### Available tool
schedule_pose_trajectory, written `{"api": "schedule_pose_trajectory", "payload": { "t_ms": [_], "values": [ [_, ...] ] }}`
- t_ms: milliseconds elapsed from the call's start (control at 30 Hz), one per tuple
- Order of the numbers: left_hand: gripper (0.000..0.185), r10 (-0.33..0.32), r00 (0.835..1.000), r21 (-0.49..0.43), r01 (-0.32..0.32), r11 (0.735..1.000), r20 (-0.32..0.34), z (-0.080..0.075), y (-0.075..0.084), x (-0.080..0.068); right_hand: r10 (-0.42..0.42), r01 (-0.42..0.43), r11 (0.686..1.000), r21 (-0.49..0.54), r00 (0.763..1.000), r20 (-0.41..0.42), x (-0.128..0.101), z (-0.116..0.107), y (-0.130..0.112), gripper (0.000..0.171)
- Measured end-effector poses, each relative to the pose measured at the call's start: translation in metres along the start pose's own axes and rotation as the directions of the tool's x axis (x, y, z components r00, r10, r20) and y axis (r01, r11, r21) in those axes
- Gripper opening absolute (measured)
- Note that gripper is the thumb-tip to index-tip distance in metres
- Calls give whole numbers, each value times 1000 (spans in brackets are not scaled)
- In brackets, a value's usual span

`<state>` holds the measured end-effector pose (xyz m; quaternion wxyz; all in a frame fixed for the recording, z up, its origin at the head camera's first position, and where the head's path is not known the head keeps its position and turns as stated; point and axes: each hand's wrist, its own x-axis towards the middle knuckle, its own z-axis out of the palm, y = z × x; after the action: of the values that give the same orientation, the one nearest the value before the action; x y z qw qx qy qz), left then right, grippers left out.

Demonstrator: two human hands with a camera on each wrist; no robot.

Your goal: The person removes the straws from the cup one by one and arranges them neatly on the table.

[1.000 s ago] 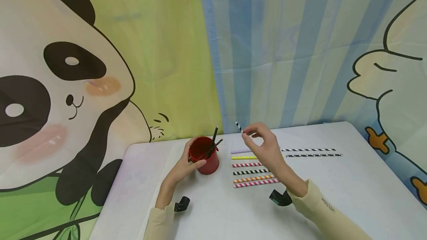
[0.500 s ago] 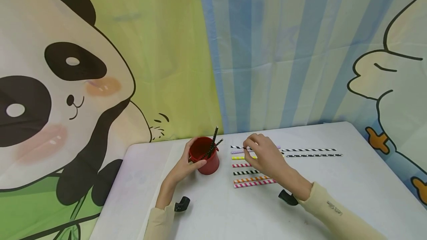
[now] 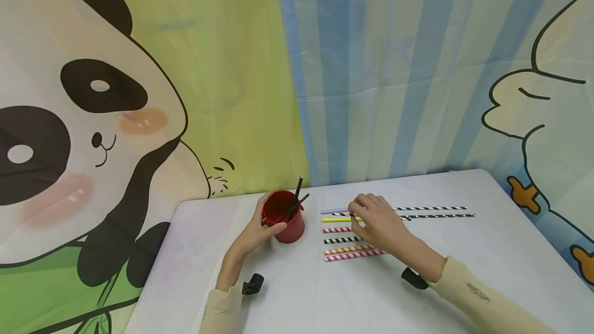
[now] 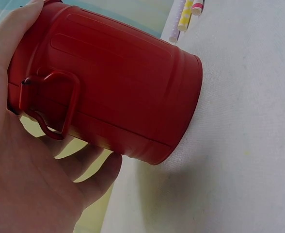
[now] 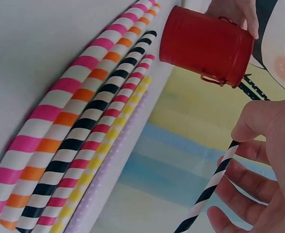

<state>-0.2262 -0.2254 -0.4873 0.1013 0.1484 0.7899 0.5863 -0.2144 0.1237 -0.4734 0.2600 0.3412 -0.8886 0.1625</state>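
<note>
My left hand (image 3: 254, 232) grips a small red metal bucket (image 3: 292, 232) round its side, thumb at the rim. Black dotted paper straws (image 3: 297, 193) lean out of its mouth. In the right wrist view, a black-and-white striped paper straw (image 5: 211, 187) is pinched between thumb and fingers of my right hand (image 3: 378, 223). From the head it lies nearly level, low over the row of straws and close to the yellow dotted straw (image 3: 335, 219). The lilac straw (image 3: 331, 211) is just beyond it. Part of the row is hidden under my right hand.
Nearer me in the row lie a red striped straw (image 3: 336, 230), a black striped straw (image 3: 342, 240), an orange striped straw (image 3: 345, 250) and a pink striped straw (image 3: 355, 255). Further right are another black-striped straw (image 3: 431, 208) and a black dotted straw (image 3: 445, 216). A curtain stands behind the table.
My right hand has come down and to the right with the striped straw, which has gone from pointing up to lying almost level over the row. The left hand and bucket stay put.
</note>
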Motion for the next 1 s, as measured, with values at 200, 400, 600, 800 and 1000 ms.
{"api": "schedule_pose_trajectory", "payload": {
  "t_ms": [200,400,600,800,1000],
  "values": [
    [89,-9,1000,3,9,1000,4,0,0,1,15,-14,1000,-15,999,31,-8,0,5,14],
    [90,-13,1000,14,13,1000,-6,-2,-22,8,56,-56,998,-7,996,66,-21,1,11,13],
    [90,4,1000,17,-3,1000,-17,-3,-32,11,64,-62,998,-25,995,81,-33,-1,22,15],
    [88,18,1000,22,-17,1000,-14,-3,-32,11,78,-72,996,-52,990,117,-44,-3,36,18],
    [88,15,1000,19,-15,1000,-12,-3,-32,11,89,-78,994,-82,985,150,-54,-5,49,18]
  ]
}}
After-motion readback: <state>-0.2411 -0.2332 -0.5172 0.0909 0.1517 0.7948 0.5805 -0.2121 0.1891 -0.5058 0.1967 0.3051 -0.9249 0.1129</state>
